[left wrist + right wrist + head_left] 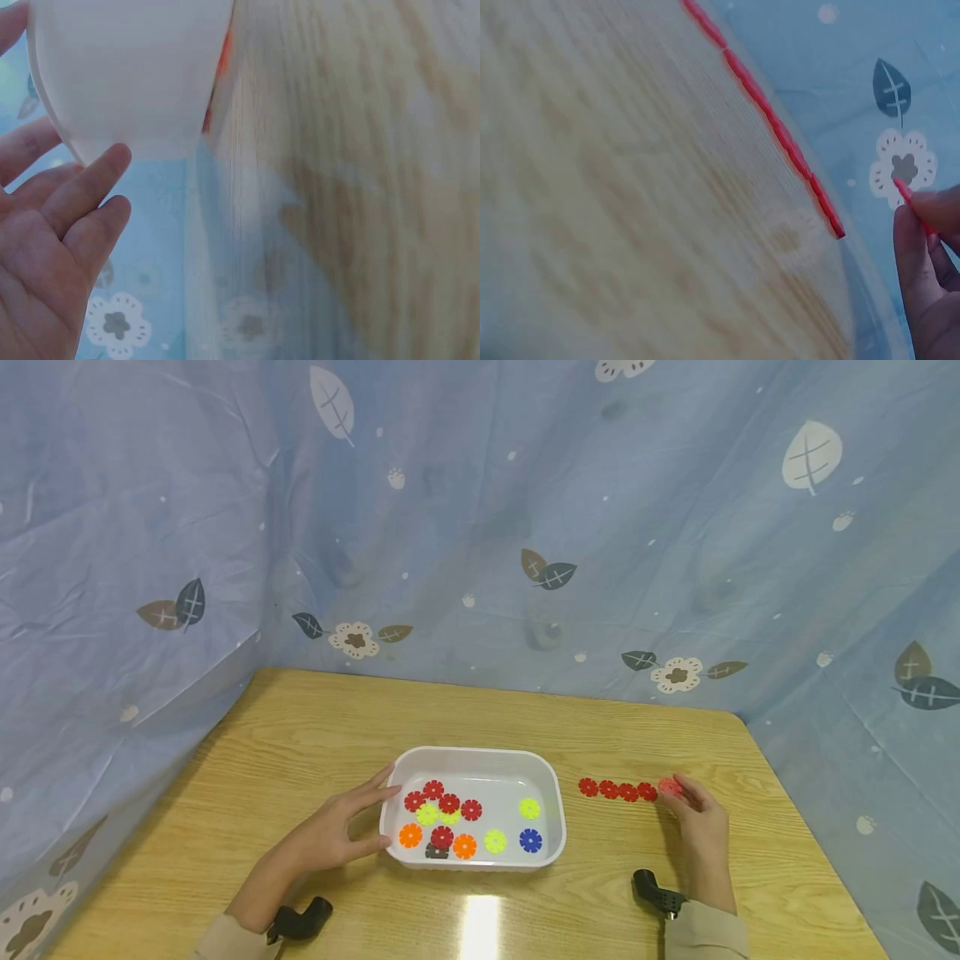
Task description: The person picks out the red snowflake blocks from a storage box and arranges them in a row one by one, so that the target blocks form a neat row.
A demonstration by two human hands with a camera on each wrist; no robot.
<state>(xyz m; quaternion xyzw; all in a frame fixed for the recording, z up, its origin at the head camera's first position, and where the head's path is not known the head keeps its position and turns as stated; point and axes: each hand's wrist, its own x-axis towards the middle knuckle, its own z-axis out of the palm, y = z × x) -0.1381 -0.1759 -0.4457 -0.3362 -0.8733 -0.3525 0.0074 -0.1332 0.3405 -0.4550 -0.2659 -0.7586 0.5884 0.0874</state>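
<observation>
A white plastic tray holds several notched plastic discs, among them a red disc, an orange disc, a yellow disc and a blue disc. My left hand holds the tray's left end, some fingertips over the rim and others against the outer wall. To the tray's right, several red discs lie flat in a row. Between thumb and fingers my right hand pinches a pinkish-red disc at the row's right end. In the right wrist view that disc is apart from the row.
The wooden table runs back to a blue patterned cloth, which also hangs at both sides. Each wrist wears a black mount, one on the left and one on the right. A dark disc lies partly under a red one.
</observation>
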